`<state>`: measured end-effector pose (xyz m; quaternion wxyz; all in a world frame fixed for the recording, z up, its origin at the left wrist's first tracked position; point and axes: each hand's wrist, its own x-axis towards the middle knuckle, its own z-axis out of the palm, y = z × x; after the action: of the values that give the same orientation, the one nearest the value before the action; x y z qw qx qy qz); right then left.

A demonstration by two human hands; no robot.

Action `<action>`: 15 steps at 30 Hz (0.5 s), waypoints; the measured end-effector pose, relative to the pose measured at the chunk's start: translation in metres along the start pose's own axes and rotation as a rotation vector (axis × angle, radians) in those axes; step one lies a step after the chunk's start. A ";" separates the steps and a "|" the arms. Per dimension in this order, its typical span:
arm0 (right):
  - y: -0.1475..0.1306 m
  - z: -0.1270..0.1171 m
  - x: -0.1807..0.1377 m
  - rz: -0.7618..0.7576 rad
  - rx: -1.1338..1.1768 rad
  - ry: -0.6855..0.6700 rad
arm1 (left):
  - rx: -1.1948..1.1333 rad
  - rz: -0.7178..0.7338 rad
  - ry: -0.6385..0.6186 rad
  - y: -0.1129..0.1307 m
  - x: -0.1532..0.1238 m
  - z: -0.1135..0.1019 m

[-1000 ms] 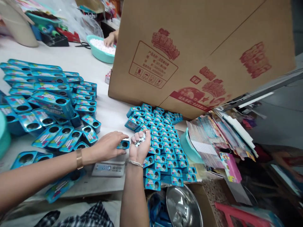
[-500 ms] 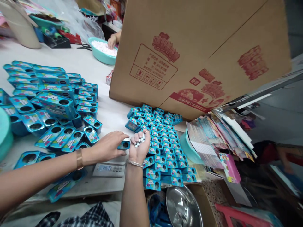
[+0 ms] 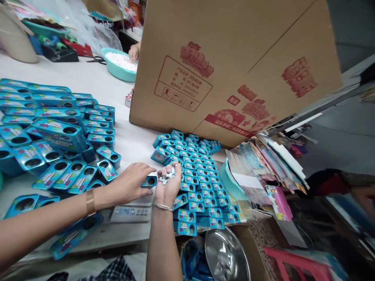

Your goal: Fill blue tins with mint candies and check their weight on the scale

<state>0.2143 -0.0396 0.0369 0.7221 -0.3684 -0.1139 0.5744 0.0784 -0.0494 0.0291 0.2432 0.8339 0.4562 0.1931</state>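
Observation:
My left hand (image 3: 131,182) is closed around a small blue tin (image 3: 150,181) with a round dark hole in its top, fingers on one side and thumb on the other. Close beside it, my right hand (image 3: 166,194) is cupped palm up around several small pale candies (image 3: 166,178), its fingers curled over them. The tin's hole faces up near the edge of the right palm. A digital scale (image 3: 130,214) with a lit display lies just below my left hand. Right of my hands stand rows of similar blue tins (image 3: 191,180).
A pile of blue tins (image 3: 58,132) covers the left of the table. Behind stands a large cardboard carton (image 3: 228,50). Another person's hand (image 3: 134,52) reaches into a turquoise basin (image 3: 118,72) of pale candies. A steel bowl (image 3: 225,253) sits below the table edge.
The view has shifted slightly, so things sit a little further left. Both hands keep their hold on the tin and the candies, with the tin still beside the right palm.

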 end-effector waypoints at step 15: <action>-0.012 -0.022 0.018 0.276 0.344 -0.157 | 0.037 -0.013 -0.007 -0.011 0.001 0.007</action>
<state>0.2418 -0.0333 0.0247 0.6777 -0.2064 -0.0187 0.7056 0.0757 -0.0447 0.0175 0.2307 0.8360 0.4642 0.1800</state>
